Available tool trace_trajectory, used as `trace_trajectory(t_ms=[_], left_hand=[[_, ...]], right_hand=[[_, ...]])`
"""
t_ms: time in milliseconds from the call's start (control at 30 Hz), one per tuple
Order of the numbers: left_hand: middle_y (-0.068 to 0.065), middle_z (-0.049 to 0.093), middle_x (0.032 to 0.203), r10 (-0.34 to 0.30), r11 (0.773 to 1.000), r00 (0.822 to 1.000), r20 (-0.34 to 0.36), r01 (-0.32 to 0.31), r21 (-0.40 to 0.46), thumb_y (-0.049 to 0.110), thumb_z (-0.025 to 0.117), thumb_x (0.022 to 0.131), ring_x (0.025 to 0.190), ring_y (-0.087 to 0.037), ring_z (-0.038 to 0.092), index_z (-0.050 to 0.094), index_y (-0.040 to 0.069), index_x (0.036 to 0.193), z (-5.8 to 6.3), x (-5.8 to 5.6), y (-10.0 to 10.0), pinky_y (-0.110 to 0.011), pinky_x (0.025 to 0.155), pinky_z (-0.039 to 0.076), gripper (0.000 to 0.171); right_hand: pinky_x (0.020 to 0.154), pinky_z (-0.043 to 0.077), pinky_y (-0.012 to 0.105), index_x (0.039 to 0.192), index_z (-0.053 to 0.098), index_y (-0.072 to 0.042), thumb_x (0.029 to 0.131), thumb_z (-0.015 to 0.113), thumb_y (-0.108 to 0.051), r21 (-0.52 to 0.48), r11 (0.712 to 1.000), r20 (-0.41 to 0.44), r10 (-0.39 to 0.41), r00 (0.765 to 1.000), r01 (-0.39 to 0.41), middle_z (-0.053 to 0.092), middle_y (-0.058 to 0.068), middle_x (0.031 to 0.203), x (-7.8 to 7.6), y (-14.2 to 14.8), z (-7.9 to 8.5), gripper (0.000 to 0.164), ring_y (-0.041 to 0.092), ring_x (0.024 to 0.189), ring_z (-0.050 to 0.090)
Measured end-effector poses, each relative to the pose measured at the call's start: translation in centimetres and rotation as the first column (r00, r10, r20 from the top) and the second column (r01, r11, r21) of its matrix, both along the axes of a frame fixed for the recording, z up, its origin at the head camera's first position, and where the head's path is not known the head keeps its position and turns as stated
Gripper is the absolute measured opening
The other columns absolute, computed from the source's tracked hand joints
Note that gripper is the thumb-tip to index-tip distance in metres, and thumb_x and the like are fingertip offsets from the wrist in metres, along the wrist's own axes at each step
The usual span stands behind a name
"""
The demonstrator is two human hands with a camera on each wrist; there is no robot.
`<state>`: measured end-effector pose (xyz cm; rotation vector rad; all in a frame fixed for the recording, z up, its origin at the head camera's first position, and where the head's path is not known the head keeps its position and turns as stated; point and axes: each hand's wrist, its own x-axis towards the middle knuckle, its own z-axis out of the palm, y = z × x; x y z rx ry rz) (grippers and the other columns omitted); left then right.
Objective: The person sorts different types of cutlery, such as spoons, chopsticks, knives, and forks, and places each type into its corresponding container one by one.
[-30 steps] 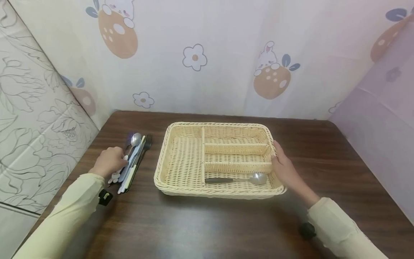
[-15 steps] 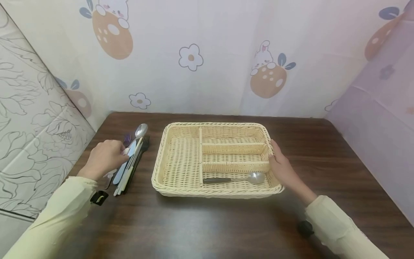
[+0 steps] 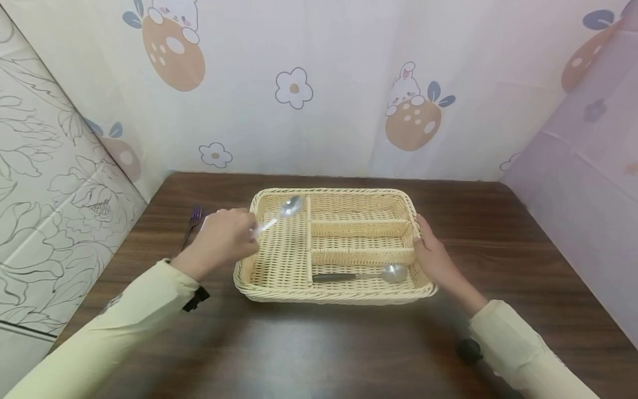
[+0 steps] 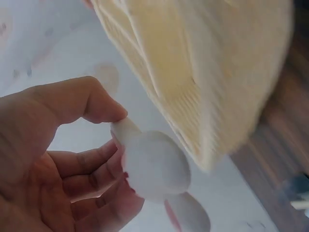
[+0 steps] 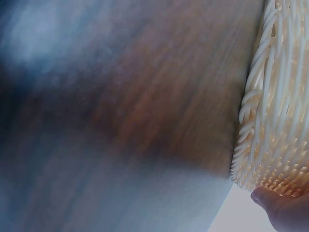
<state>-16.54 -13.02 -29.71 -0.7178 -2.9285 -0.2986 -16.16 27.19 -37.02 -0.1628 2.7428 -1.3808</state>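
Note:
My left hand (image 3: 224,235) pinches the handle of a metal spoon (image 3: 291,206), whose bowl shows above the left compartment of a cream wicker basket (image 3: 279,249). Seen in the left wrist view, the spoon's handle ends in a white rounded figure (image 4: 157,164), with thumb and forefinger at its top. At the basket's right end, my right hand (image 3: 438,263) holds the rim with the thumb over it; part of that hand (image 5: 285,208) shows against the weave in the right wrist view. A dark-handled spoon (image 3: 334,277) lies in the front right compartment.
A purple fork (image 3: 194,216) lies on the dark wooden table (image 3: 319,349) to the left, partly behind my left forearm. My left hand and sleeve hide the other cutlery there. Patterned wall coverings (image 3: 339,138) rise behind the table and at both sides.
My left hand has lifted the spoon from the cutlery pile and carried it right, to over the basket's left side. The right hand stays on the basket.

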Motion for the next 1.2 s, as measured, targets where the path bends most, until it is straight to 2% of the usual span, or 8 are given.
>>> trace_trajectory(t_ms=[100,167,333,500,733,1000,1200], left_hand=[[0.002,0.042,0.058,-0.096,0.995,0.995,-0.006,0.096,-0.022,0.003,0.061,0.064,0.048,-0.011,0.035,0.045,0.014,0.060,-0.1,0.1,2.7,-0.024,0.040,0.030,0.020],[0.002,0.043,0.059,-0.168,0.986,0.986,-0.012,0.167,-0.027,0.002,0.062,0.064,0.048,-0.010,0.035,0.044,0.013,0.061,-0.1,0.2,4.3,-0.023,0.040,0.031,0.021],[0.003,0.043,0.062,-0.326,0.945,0.944,-0.041,0.324,-0.050,0.003,0.065,0.064,0.052,-0.010,0.036,0.045,0.013,0.063,-0.4,0.7,7.7,-0.021,0.043,0.034,0.023],[0.005,0.042,0.061,-0.413,0.909,0.910,-0.018,0.411,-0.064,0.000,0.063,0.062,0.053,-0.008,0.035,0.043,0.015,0.061,-0.6,0.9,10.5,-0.019,0.044,0.035,0.025],[0.007,0.040,0.058,-0.477,0.873,0.877,0.049,0.480,-0.092,-0.001,0.064,0.062,0.052,-0.007,0.032,0.042,0.016,0.059,-0.6,1.1,13.4,-0.018,0.044,0.029,0.029],[0.008,0.043,0.060,-0.459,0.855,0.867,0.191,0.490,-0.167,0.003,0.070,0.071,0.055,-0.008,0.037,0.046,0.016,0.065,-0.8,1.2,15.6,-0.019,0.049,0.036,0.027],[0.006,0.042,0.061,-0.452,0.842,0.843,0.292,0.511,-0.172,-0.001,0.067,0.069,0.056,-0.009,0.037,0.043,0.015,0.065,-1.5,0.8,16.8,-0.019,0.050,0.037,0.029]], right_hand=[[0.109,0.007,0.058,0.152,-0.006,-0.009,0.104,0.023,-0.017,0.000,1.000,-0.004,-0.001,1.000,0.001,0.001,0.023,0.155,0.0,0.1,-0.1,0.057,0.044,0.139,0.007],[0.109,0.008,0.058,0.152,-0.005,-0.009,0.104,0.023,-0.017,0.000,1.000,-0.008,-0.001,1.000,0.001,0.002,0.024,0.155,-0.1,0.1,-0.2,0.057,0.044,0.139,0.008],[0.109,0.008,0.058,0.152,-0.004,-0.008,0.103,0.024,-0.015,0.001,1.000,-0.008,-0.005,1.000,0.005,0.003,0.025,0.155,-0.2,0.1,-0.5,0.057,0.044,0.139,0.008],[0.110,0.008,0.058,0.152,-0.003,-0.008,0.103,0.024,-0.014,0.009,1.000,-0.012,-0.017,1.000,0.017,0.004,0.025,0.154,-0.2,0.1,-0.6,0.057,0.044,0.139,0.008],[0.109,0.010,0.058,0.152,-0.002,-0.007,0.103,0.026,-0.014,0.015,1.000,-0.023,-0.021,1.000,0.022,0.005,0.025,0.154,-0.2,0.1,-0.5,0.057,0.045,0.138,0.011],[0.110,0.009,0.057,0.152,-0.003,-0.007,0.103,0.026,-0.015,0.012,1.000,-0.026,-0.014,1.000,0.014,0.006,0.025,0.154,0.0,-0.2,0.0,0.057,0.046,0.138,0.010],[0.111,0.008,0.056,0.151,-0.002,-0.004,0.103,0.026,-0.012,0.008,1.000,-0.045,-0.011,0.999,0.012,0.005,0.025,0.154,0.1,-0.2,0.1,0.057,0.045,0.139,0.010]])
